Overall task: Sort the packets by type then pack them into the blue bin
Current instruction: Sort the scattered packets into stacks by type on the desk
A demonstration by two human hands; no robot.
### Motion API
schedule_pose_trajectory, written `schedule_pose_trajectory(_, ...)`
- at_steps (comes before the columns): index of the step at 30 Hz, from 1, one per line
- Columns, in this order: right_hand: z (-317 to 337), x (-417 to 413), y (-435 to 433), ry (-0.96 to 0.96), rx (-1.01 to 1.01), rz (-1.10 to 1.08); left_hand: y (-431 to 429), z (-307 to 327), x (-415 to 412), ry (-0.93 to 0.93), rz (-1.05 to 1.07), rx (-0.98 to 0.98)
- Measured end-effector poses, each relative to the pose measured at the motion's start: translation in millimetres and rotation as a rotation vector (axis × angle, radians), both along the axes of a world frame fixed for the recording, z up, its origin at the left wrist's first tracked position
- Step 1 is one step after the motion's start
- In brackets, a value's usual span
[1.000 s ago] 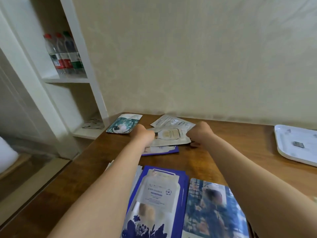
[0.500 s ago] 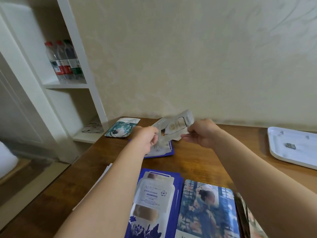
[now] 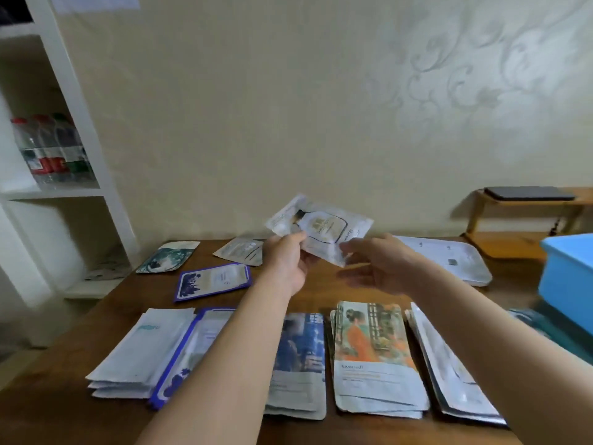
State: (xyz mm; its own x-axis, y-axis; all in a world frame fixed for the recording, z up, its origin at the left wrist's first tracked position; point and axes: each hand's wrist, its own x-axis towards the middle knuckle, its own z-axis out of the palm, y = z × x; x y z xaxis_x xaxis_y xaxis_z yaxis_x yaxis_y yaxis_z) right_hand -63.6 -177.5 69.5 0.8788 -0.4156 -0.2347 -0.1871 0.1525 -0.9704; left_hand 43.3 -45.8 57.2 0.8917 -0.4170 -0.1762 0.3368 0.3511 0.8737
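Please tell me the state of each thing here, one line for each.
silver packet, in the air, held by left hand
right hand, open, by the packet's corner
five piles, flat in a row
three loose packets, flat, unsorted
blue bin, upright, inside hidden

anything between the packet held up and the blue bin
Only the person's own right hand, just right of the silver packet that the left hand holds up; the blue bin sits at the far right.
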Motion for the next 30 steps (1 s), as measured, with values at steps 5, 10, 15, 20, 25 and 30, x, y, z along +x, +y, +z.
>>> schedule_pose_trajectory(5,14.7,-93.3,-55.1,-0.079,-0.07,-0.233,-29.7,5.6,-62.3,-0.15,-0.215,0.113)
schedule_pose_trajectory(10,-3.0,-155.6,-73.2,0.184,-0.422,-0.265,-60.5,-16.9,-115.0,-0.37,-0.397,0.403)
schedule_pose_trajectory(15,-21.1,-185.3,-75.6,0.359,-0.466,-0.247,-72.9,-47.8,-133.1,-0.496,-0.39,0.645)
schedule_pose_trajectory(20,-37.2,-189.1,-81.3,0.459,-0.502,-0.223,-77.2,-55.1,-143.5,-0.559,-0.389,0.763)
schedule_pose_trajectory(25,-49.7,-189.6,-88.7,0.554,-0.627,-0.227,-78.7,-63.8,-147.4,-0.573,-0.381,0.807)
schedule_pose_trajectory(30,-51.9,-191.4,-89.0,0.659,-0.77,-0.224,-80.2,-66.5,-146.2,-0.493,-0.376,0.785)
